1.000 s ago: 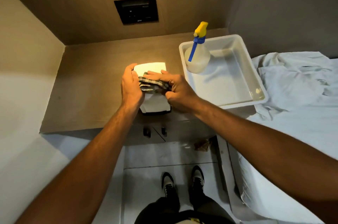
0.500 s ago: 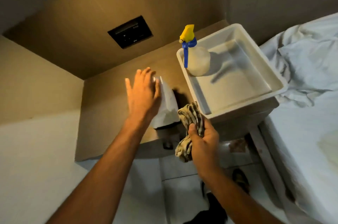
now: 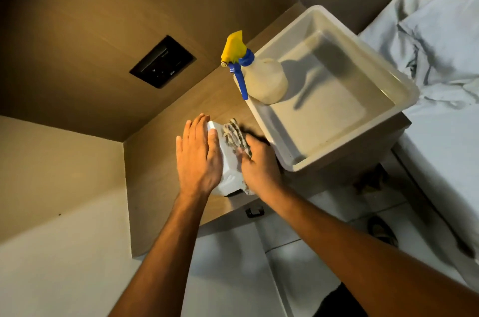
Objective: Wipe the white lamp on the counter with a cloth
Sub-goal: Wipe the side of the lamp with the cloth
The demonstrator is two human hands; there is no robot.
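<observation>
The white lamp (image 3: 229, 169) stands on the wooden counter (image 3: 160, 161), its square shade mostly hidden between my hands. My left hand (image 3: 198, 158) lies flat against the shade's left side with fingers straight and together. My right hand (image 3: 260, 166) presses a striped cloth (image 3: 234, 134) against the shade's right side; the cloth bunches out above my fingers and a bit shows below at the lamp's base.
A white plastic tub (image 3: 329, 106) sits on the counter right of the lamp, holding a spray bottle (image 3: 261, 75) with a yellow and blue head. A black wall panel (image 3: 162, 61) is behind. A bed with white sheets (image 3: 440, 31) lies at right. Tiled floor below.
My right hand has brought the cloth up from the counter's front edge onto the lamp's right side. My left hand has closed in against the left side. The view has tilted.
</observation>
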